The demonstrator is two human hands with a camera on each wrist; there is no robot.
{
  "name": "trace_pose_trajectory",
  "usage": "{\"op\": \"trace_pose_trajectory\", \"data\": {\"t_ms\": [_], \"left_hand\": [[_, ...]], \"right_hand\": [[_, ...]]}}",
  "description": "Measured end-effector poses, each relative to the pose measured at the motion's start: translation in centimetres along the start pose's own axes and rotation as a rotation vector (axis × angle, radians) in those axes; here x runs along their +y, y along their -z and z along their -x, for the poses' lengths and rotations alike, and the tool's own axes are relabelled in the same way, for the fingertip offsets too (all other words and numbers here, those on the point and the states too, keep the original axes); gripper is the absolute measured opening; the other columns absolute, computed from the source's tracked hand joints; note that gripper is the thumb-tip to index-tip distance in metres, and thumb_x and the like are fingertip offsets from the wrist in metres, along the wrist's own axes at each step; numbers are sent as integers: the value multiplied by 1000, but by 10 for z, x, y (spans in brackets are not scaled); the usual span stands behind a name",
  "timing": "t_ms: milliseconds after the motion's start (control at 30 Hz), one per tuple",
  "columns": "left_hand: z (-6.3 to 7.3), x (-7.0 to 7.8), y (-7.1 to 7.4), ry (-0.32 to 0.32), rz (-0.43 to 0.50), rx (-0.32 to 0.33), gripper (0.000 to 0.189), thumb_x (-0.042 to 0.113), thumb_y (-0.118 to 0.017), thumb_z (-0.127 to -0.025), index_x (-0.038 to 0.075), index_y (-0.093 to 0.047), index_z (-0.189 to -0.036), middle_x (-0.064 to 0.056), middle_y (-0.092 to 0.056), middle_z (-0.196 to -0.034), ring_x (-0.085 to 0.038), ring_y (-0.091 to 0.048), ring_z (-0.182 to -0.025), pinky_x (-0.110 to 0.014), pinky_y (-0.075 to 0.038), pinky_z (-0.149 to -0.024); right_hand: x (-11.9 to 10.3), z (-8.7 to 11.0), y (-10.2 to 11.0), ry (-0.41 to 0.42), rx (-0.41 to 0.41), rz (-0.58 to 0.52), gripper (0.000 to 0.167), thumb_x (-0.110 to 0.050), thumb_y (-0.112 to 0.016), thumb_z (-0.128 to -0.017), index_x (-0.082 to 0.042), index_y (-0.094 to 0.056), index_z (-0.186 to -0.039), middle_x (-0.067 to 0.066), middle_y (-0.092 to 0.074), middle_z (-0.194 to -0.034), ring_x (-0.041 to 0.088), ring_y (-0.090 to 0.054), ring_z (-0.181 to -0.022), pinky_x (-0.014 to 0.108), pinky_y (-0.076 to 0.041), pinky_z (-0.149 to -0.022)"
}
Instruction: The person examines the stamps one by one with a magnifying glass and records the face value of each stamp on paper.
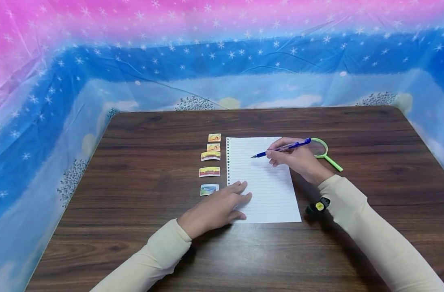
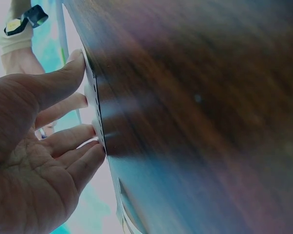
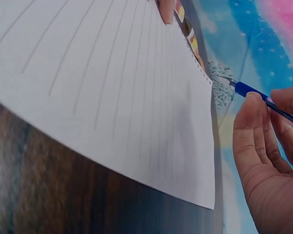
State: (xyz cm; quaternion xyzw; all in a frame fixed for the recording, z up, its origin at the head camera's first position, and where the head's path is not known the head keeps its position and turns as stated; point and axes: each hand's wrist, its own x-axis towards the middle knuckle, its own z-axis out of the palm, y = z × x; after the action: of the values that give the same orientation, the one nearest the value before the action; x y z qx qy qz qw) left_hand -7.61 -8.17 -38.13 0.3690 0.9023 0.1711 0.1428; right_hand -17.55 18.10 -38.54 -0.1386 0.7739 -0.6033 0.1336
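Note:
A sheet of lined paper with punched holes down its left edge lies on the brown table. My right hand pinches a blue pen over the upper part of the sheet. In the right wrist view the pen sits between thumb and fingers, its bare tip apart from the paper. My left hand rests on the sheet's lower left with fingers spread. The left wrist view shows the fingertips of the left hand touching the paper by its holed edge. No writing shows on the lines.
Left of the paper stand several small picture cards in a column: an orange one, a yellow-red one and a blue-green one. A green-rimmed magnifying glass lies behind the right hand. A snowflake-patterned cloth hangs behind the table.

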Motion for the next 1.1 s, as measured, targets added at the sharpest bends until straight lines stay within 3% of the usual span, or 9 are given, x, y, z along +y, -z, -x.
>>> {"op": "trace_pose_trajectory", "data": {"t_ms": [200,467,700,900,1100], "left_hand": [[1,-1,0,-18,5,11,53,30,-71,-95,5,-60,-141,-24,-40,-154,-38,-35,-145,-50,-35,-114],[1,-2,0,-16,8,8,53,30,-71,-95,5,-60,-141,-24,-40,-155,-38,-35,-145,-52,-36,-114],[1,-2,0,-8,13,4,53,30,-71,-95,5,-60,-141,-24,-40,-155,-37,-35,-146,-49,-35,-115],[-1,-2,-1,11,5,-15,55,31,-71,-95,6,-59,-142,-22,-39,-156,-35,-33,-147,-47,-34,-116],[-1,-1,0,23,0,-15,55,31,-71,-95,7,-59,-143,-22,-39,-156,-34,-33,-147,-46,-34,-116]], "right_hand": [[1,-4,-8,-11,-17,-26,30,-17,-73,-96,5,-68,-115,32,-69,-107,37,-71,-92,37,-60,-80],[0,-6,-14,-45,-14,53,31,-25,-77,-93,-3,-73,-114,21,-74,-100,34,-73,-91,38,-59,-83],[2,-11,-21,-11,-54,-80,28,-13,-72,-96,7,-67,-115,32,-68,-106,32,-72,-90,39,-60,-81],[3,-15,-27,-9,-40,-59,26,-14,-75,-93,3,-70,-111,28,-70,-100,31,-71,-84,38,-60,-78],[3,-19,-36,-37,-44,-124,24,-10,-76,-92,6,-68,-109,29,-70,-100,25,-73,-85,40,-60,-80]]}}
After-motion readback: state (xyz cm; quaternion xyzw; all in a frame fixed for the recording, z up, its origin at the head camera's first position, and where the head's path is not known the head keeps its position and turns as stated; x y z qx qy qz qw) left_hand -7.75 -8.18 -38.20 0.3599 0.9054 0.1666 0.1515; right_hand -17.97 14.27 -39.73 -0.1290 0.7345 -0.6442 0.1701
